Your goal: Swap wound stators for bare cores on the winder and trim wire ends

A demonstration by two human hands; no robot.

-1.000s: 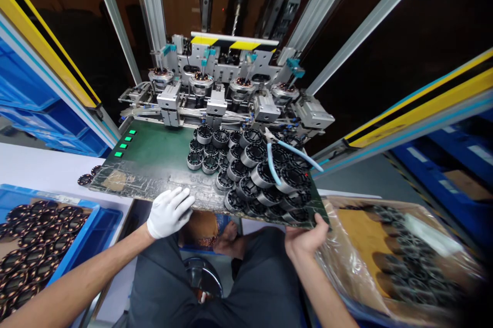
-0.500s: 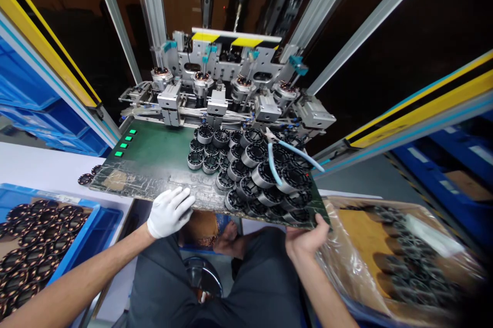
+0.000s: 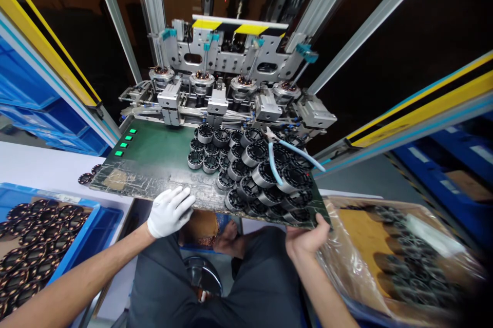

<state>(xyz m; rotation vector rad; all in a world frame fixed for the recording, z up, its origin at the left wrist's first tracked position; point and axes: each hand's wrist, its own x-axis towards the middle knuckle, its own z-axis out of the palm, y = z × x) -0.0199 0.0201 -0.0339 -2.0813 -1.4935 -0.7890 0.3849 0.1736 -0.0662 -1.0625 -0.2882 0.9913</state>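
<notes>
My left hand [image 3: 171,211], in a white glove, lies flat on the worn front edge of the green worktable [image 3: 154,146], fingers stretched out and nothing held. Bare, my right hand [image 3: 310,235] grips the table's front right corner, thumb on top and the other fingers mostly hidden beneath. Between the hands, black slotted motor stators [image 3: 239,169] with silver rims stand in stacked rows on the right half of the table. Nippers [image 3: 277,151] with light blue handles rest spread on top of the stack.
Behind the table is a machine with a striped upper plate [image 3: 239,27] above several copper-wound stators [image 3: 202,77] in holders. Wound stators fill a blue bin [image 3: 98,235] at left. A plastic-lined carton [image 3: 339,256] with black stators stands at right. Yellow-striped posts flank both sides.
The machine's upper plate with the striped bar has risen a little above the holders, exposing more of its rods. Both hands, the stack and the nippers stay where they were.
</notes>
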